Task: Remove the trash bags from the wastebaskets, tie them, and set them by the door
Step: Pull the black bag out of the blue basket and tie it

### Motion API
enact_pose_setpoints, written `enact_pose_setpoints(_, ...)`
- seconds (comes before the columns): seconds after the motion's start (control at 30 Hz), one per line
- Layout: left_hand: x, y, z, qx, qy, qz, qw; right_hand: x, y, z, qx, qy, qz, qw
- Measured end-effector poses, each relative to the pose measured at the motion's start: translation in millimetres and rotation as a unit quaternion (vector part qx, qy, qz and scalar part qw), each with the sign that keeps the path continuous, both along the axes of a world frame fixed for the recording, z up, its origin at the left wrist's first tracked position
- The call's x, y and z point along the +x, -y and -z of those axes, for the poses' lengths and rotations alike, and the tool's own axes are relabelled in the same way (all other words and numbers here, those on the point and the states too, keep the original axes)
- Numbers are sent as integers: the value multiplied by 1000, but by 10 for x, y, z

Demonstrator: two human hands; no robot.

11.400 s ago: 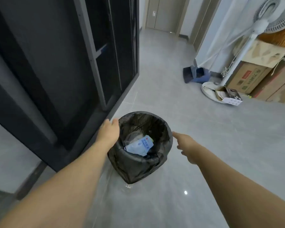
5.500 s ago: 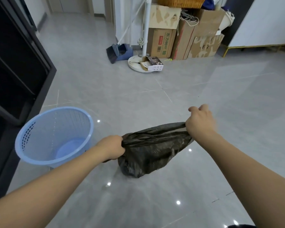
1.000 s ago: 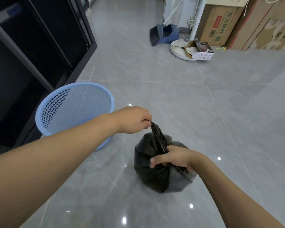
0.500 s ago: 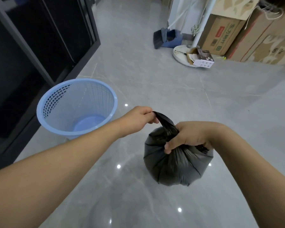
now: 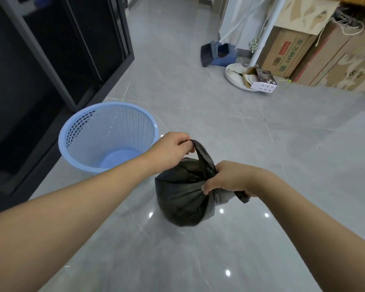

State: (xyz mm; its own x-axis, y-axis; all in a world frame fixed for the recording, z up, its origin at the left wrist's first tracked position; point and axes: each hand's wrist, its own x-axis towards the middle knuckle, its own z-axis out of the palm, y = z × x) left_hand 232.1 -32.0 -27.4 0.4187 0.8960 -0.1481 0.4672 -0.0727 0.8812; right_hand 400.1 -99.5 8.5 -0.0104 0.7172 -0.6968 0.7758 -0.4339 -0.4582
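A full black trash bag (image 5: 181,197) hangs just above the grey floor in the middle of the view. My left hand (image 5: 171,148) pinches one twisted strip of the bag's top and pulls it up and to the left. My right hand (image 5: 228,178) is closed around the gathered neck of the bag, and a second strip of plastic sticks out to the right from under that hand. To the left of the bag stands a light blue mesh wastebasket (image 5: 82,142) with no bag in it.
A dark framed cabinet (image 5: 57,55) runs along the left. At the back right stand a fan base (image 5: 234,74) with a small box (image 5: 261,81) on it, a broom and dustpan (image 5: 217,53), and stacked cardboard boxes (image 5: 316,53).
The bag's mouth has been twisted shut since it was stretched open. In the last second my right hand shifted to the neck and drew one strip out to the right.
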Motion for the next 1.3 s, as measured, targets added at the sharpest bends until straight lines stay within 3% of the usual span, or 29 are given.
enact_pose_setpoints(0.1,10,62,45,-11,22,-10,1000,-105,47,78,102,165,-66,979)
enact_pose_setpoints(0.23,14,121,4,-2,53,-5,999,-179,136,104,231,340,-134,902)
enact_pose_setpoints(0.33,-7,113,-30,16,72,-8,997,-133,207,120,301,402,-139,853)
enact_pose_setpoints(0.47,37,129,-35,31,77,13,996,71,304,329,423,390,-142,806)
enact_pose_setpoints(0.57,143,181,10,39,89,27,995,194,357,468,472,316,-129,813)
enact_pose_setpoints(0.67,251,236,72,50,106,21,993,188,388,566,379,159,11,912)
enact_pose_setpoints(0.73,314,257,91,55,117,15,991,171,404,607,308,5,124,943)
enact_pose_setpoints(0.77,342,264,99,56,119,11,991,155,415,622,281,-6,135,950)
enact_pose_setpoints(0.83,381,279,104,61,110,0,992,150,436,667,256,84,56,961)
enact_pose_setpoints(0.9,402,289,133,63,97,-19,993,153,464,714,275,218,-54,935)
enact_pose_setpoints(1.0,402,279,200,28,106,-58,992,209,496,801,395,315,-155,849)
enact_pose_setpoints(1.1,407,223,255,-47,119,-95,987,351,544,861,539,316,-161,764)
enact_pose_setpoints(1.3,452,177,339,-175,61,-89,979,456,590,874,602,276,-174,729)
